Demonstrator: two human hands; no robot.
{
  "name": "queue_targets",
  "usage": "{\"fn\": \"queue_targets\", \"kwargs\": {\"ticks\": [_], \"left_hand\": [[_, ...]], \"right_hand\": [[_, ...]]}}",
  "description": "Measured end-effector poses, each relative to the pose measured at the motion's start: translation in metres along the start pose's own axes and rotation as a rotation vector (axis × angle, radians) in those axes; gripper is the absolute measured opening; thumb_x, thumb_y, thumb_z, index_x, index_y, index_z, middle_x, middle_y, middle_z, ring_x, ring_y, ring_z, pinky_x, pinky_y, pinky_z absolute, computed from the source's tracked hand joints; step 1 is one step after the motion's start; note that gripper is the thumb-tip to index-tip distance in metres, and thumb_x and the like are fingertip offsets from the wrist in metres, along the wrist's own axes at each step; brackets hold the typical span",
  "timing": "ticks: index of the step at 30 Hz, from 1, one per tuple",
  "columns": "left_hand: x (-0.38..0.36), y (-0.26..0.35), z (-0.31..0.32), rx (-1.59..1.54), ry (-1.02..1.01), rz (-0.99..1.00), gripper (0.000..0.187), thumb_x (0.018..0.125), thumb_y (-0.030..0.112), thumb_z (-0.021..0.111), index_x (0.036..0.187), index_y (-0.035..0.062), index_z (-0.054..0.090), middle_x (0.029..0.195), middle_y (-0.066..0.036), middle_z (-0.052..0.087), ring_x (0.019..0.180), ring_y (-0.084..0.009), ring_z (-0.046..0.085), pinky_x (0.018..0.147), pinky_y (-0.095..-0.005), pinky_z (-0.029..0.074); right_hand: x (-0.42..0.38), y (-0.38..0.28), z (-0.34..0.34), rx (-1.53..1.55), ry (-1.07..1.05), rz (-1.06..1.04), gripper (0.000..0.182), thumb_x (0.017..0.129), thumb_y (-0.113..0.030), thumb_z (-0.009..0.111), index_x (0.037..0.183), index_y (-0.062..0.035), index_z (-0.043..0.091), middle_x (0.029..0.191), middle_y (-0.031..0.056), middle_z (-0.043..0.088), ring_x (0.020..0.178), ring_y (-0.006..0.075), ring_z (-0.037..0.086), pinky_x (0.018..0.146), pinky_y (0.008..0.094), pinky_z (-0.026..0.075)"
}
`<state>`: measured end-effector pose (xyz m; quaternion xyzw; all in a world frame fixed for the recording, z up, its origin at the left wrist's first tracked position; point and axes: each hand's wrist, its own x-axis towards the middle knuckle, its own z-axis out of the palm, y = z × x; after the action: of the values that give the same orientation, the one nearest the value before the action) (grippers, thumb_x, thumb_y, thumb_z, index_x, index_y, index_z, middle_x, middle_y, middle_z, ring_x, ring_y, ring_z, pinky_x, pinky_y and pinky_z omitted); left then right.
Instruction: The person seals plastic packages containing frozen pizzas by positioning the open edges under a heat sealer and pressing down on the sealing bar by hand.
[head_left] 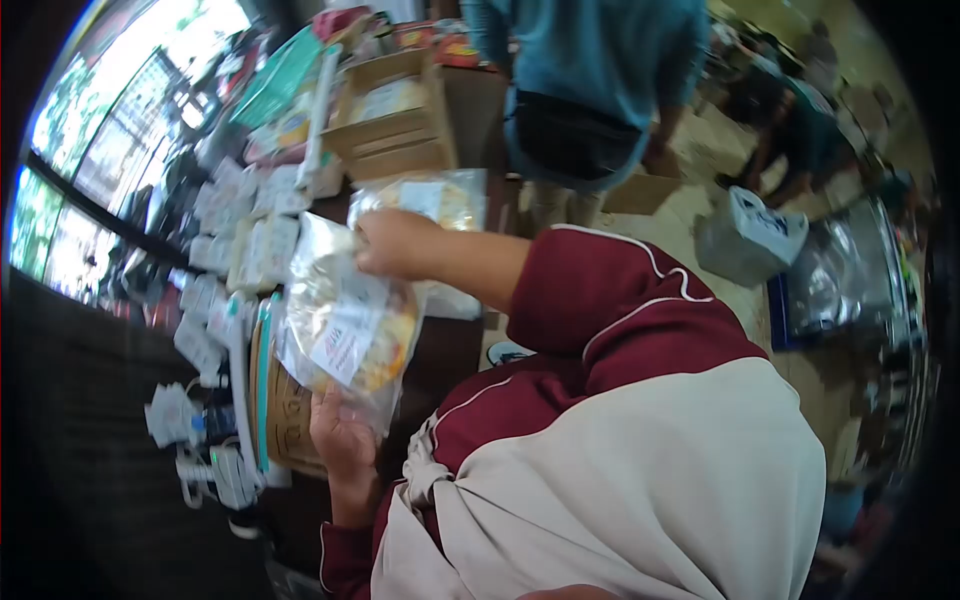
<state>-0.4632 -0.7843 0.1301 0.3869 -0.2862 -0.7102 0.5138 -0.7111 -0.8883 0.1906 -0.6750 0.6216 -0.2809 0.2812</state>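
A clear plastic bag with yellowish-orange contents and a white handwritten label is held between my two hands. My right hand is closed on its upper edge, fingers curled. My left hand holds the lower end, palm up, with its fingertips partly hidden by the plastic. Behind my right hand, a second clear bag with a white label lies on the dark table.
An open cardboard box stands beyond the bags. White packages fill the table's far side, near a brown carton. A person in a blue top stands close by. On the floor are a grey bin and another person bending.
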Motion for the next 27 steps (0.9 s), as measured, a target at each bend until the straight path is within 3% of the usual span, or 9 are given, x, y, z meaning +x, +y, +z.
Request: {"fn": "queue_targets", "kwargs": {"ticks": [1,3,4,6,10,13,19,25,27], "left_hand": [[0.014,-0.009,0.012,-0.047,-0.102,-0.037,0.03,0.094,0.017,0.047,0.12,0.001,0.047,0.118,-0.013,0.056,0.107,-0.0235,0.056,0.095,-0.0391,0.044],[0.038,-0.031,0.034,-0.148,-0.277,-0.108,0.029,0.095,0.019,0.047,0.118,0.002,0.048,0.118,-0.013,0.056,0.107,-0.0225,0.056,0.094,-0.0395,0.044],[0.051,-0.039,0.033,-0.175,-0.345,-0.224,0.031,0.095,0.021,0.049,0.119,0.0023,0.048,0.118,-0.015,0.056,0.108,-0.0232,0.056,0.095,-0.0404,0.044],[0.057,-0.045,0.035,-0.02,-0.243,-0.331,0.036,0.094,0.021,0.049,0.124,0.0013,0.043,0.12,-0.014,0.054,0.109,-0.0252,0.054,0.094,-0.04,0.043],[0.048,-0.039,0.017,0.125,-0.234,-0.386,0.039,0.094,0.024,0.048,0.125,0.0002,0.044,0.117,-0.013,0.055,0.103,-0.0267,0.057,0.088,-0.0378,0.046],[0.027,-0.022,-0.011,0.156,-0.158,-0.335,0.034,0.094,0.024,0.047,0.119,0.0008,0.048,0.107,-0.011,0.059,0.094,-0.0239,0.06,0.081,-0.0347,0.049],[-0.042,0.017,-0.067,0.066,0.213,-0.136,0.027,0.095,0.024,0.046,0.111,0.0027,0.053,0.097,-0.009,0.061,0.085,-0.0217,0.06,0.075,-0.0329,0.049],[-0.135,0.054,-0.103,-0.01,0.684,0.164,0.026,0.094,0.026,0.049,0.109,0.0064,0.054,0.094,-0.005,0.062,0.08,-0.0189,0.06,0.072,-0.0319,0.049],[-0.17,0.057,-0.127,-0.037,0.84,0.302,0.025,0.093,0.027,0.051,0.108,0.0079,0.055,0.093,-0.005,0.062,0.079,-0.0187,0.06,0.07,-0.0319,0.049]], "right_hand": [[-0.003,-0.004,-0.026,-0.089,0.04,-0.008,0.036,0.073,-0.027,0.063,0.099,-0.0019,0.06,0.101,0.0188,0.064,0.095,0.0335,0.061,0.08,0.0418,0.048],[0.003,0.026,-0.027,-0.312,0.445,-0.163,0.041,0.076,-0.033,0.064,0.107,-0.0075,0.06,0.114,0.0141,0.06,0.112,0.0318,0.053,0.092,0.0441,0.041],[0.004,0.04,-0.024,-0.366,0.311,-0.165,0.044,0.078,-0.037,0.061,0.113,-0.0106,0.058,0.12,0.0135,0.056,0.118,0.032,0.047,0.096,0.0461,0.036],[0.009,0.067,-0.017,-0.464,0.04,-0.179,0.049,0.083,-0.044,0.056,0.124,-0.0169,0.054,0.133,0.0124,0.048,0.13,0.0323,0.035,0.105,0.0502,0.026],[-0.011,0.112,0.023,-0.494,-0.014,-0.138,0.055,0.089,-0.055,0.04,0.136,-0.0269,0.043,0.149,0.0074,0.027,0.139,0.032,0.015,0.111,0.0544,0.005],[-0.008,0.115,0.027,-0.479,-0.012,-0.124,0.054,0.089,-0.054,0.041,0.136,-0.0265,0.044,0.148,0.0076,0.028,0.139,0.0323,0.016,0.111,0.0545,0.005],[-0.002,0.095,0.029,-0.507,-0.033,-0.076,0.053,0.089,-0.05,0.044,0.136,-0.0243,0.043,0.147,0.0085,0.031,0.139,0.0329,0.017,0.11,0.0551,0.005],[0.007,0.073,0.023,-0.555,-0.05,-0.036,0.041,0.085,-0.035,0.053,0.123,-0.021,0.054,0.138,0.0092,0.043,0.131,0.0324,0.032,0.104,0.0613,0.021],[0.03,0.106,0.027,-0.474,-0.03,-0.269,0.042,0.077,-0.028,0.06,0.115,-0.0117,0.057,0.121,0.0119,0.052,0.114,0.0306,0.046,0.097,0.0472,0.036]]}}
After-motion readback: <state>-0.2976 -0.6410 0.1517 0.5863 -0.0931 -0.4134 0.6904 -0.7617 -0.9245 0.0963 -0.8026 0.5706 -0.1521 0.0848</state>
